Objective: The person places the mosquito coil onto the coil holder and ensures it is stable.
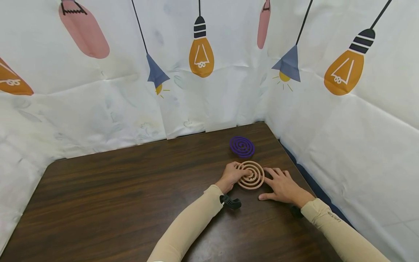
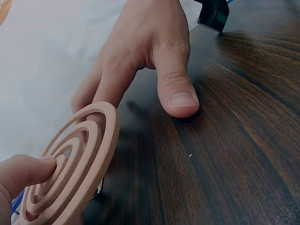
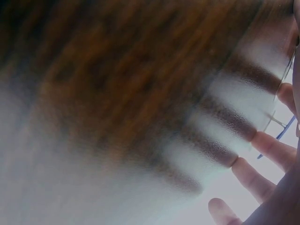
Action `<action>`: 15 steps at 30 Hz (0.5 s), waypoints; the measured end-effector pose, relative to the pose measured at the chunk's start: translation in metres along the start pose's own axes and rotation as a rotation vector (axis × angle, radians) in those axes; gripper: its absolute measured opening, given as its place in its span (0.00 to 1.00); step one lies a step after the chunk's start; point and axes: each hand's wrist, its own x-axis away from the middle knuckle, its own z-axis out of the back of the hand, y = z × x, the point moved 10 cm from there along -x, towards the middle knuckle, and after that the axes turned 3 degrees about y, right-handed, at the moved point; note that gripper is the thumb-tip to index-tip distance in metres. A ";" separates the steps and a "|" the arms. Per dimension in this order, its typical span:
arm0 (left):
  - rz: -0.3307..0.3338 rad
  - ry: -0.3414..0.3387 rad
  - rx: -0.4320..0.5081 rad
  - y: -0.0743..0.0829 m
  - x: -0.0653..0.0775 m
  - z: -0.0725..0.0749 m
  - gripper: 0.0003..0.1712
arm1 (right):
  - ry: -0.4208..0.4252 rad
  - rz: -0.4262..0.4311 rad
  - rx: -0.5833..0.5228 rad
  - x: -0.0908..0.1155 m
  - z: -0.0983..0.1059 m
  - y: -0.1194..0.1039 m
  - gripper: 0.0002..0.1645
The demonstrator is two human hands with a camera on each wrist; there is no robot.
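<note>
My left hand (image 1: 230,177) pinches a tan spiral mosquito coil (image 1: 250,188), its thumb pressed on the coil's centre. In the left wrist view this coil (image 2: 112,129) is tilted up on edge, with its rings spaced apart. My right hand (image 1: 284,187) is just to the right, fingers spread and the thumb apart; its index finger reaches the coil's outer ring. Fingertips (image 3: 253,180) of that hand show at the tabletop in the right wrist view. Behind the tan coil lies a purple mosquito coil (image 1: 242,147).
A dark wood-grain table (image 1: 114,196) spans the view, its rounded far right corner just beyond the purple coil. White fabric (image 1: 131,98) printed with lamps and bulbs hangs along the back and right sides. A black strap (image 1: 230,202) is on the left wrist.
</note>
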 end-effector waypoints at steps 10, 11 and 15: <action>0.009 -0.014 -0.005 -0.001 0.000 0.000 0.21 | -0.008 -0.006 -0.005 0.001 -0.001 0.000 0.54; 0.009 -0.016 0.000 -0.001 0.000 0.000 0.21 | -0.008 -0.006 -0.001 0.002 -0.002 0.000 0.54; 0.011 -0.016 0.021 -0.001 0.002 0.000 0.20 | -0.011 -0.003 0.008 0.004 -0.003 -0.002 0.52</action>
